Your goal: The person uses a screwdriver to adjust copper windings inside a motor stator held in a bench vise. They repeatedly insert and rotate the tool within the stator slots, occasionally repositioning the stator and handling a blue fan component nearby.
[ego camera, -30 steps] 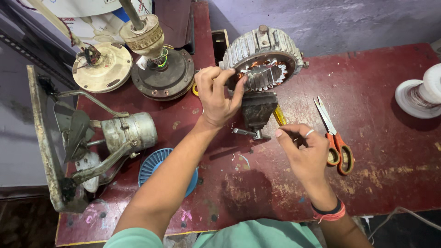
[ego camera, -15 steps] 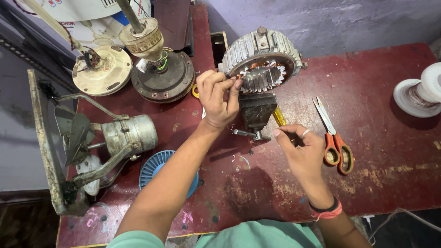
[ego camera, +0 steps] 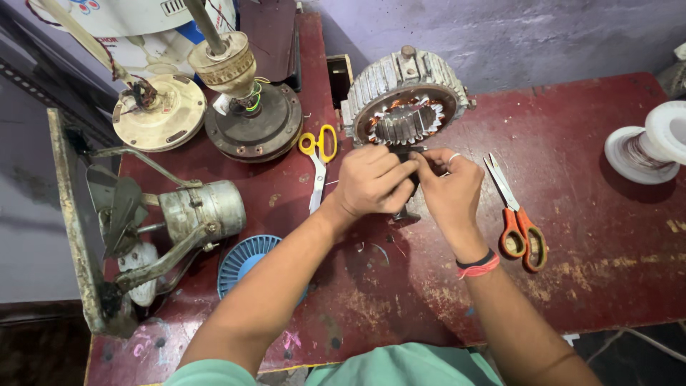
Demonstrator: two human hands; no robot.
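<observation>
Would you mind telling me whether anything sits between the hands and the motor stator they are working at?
Nothing visible does. The left hand and right hand meet just in front of the motor stator, fingertips at its lower rim. The yellow scissors and orange scissors lie off to either side.

We count two scissors, yellow point(ego camera: 318, 161) at centre and orange point(ego camera: 516, 214) right; one stator point(ego camera: 404, 96) far; two motors point(ego camera: 207, 86) far left; one fan point(ego camera: 171, 221) left; one spool point(ego camera: 647, 146) right; two hands point(ego camera: 411, 182).
</observation>
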